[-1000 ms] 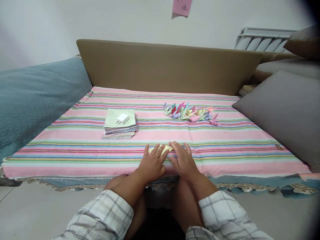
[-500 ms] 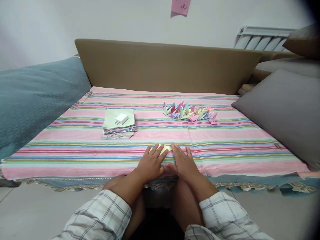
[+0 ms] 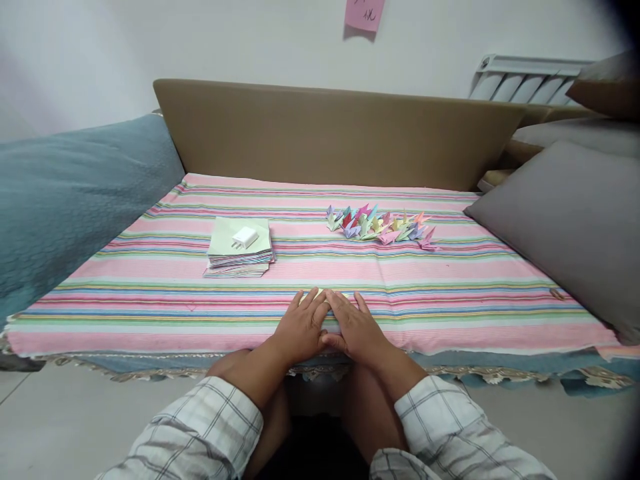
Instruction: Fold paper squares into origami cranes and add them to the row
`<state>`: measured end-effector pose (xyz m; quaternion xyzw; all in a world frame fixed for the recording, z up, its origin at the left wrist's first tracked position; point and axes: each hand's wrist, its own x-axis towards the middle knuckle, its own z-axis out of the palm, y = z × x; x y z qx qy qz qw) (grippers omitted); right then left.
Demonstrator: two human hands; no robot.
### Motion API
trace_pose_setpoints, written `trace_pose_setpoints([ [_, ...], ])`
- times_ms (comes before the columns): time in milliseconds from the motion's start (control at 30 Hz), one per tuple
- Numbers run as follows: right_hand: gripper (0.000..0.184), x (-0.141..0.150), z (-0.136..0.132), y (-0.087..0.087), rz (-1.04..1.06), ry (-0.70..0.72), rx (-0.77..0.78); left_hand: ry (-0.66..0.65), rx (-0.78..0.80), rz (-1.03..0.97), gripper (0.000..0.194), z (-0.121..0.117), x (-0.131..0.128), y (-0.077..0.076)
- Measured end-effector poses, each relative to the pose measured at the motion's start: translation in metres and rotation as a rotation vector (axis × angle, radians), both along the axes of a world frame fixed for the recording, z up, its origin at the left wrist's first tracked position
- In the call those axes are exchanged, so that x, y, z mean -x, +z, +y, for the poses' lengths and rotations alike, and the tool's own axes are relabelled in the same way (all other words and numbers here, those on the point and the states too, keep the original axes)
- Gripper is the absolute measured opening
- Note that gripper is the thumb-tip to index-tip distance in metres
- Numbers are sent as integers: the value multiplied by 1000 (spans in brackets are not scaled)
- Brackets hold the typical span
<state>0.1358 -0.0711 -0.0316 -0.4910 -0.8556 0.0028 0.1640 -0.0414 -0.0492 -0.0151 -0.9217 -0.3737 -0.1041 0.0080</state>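
Observation:
Under my fingers, near the front of the striped cloth (image 3: 165,267), lies a pale yellow piece of paper (image 3: 313,294), mostly hidden by both hands. My left hand (image 3: 303,326) lies over its left part, fingers stretched forward and flat. My right hand (image 3: 356,327) rests on its right part, also with fingers extended, and its fingertips meet those of the left hand. Further back on the right sit several folded paper cranes (image 3: 375,223) in many colours. To the left is a stack of square paper sheets (image 3: 220,235) with a white charger plug (image 3: 245,237) on top.
A grey cushion (image 3: 560,220) stands at the right, with more cushions behind it. At the left is a blue-covered armrest (image 3: 85,200). A brown backrest (image 3: 325,133) runs along the back. A small brown ring-like item (image 3: 557,294) lies near the grey cushion.
My right hand has slid left over the yellow paper until it touches my left hand, covering more of the paper. My left hand has stayed nearly in place.

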Motion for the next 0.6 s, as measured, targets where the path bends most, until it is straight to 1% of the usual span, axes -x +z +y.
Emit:
trace_pose_setpoints([
  [133, 69, -7, -1, -1, -49, -86, 40, 8, -19, -14, 52, 0, 0, -4],
  [200, 66, -11, -2, -1, -70, -104, 44, 7, -22, -12, 50, 2, 1, -5],
  [300, 65, -15, -3, 0, -91, -105, 31, -33, 11, -7, 55, 6, 6, -2],
  [433, 70, -17, -4, 2, -113, -48, 19, -98, 87, 28, 58, 10, 14, 5],
  [533, 67, -20, -3, 3, -115, -41, 29, -100, 99, 43, 54, 11, 16, 9],
  [600, 64, -26, -2, 1, -111, -77, 38, -95, 100, 52, 48, 10, 16, 11],
])
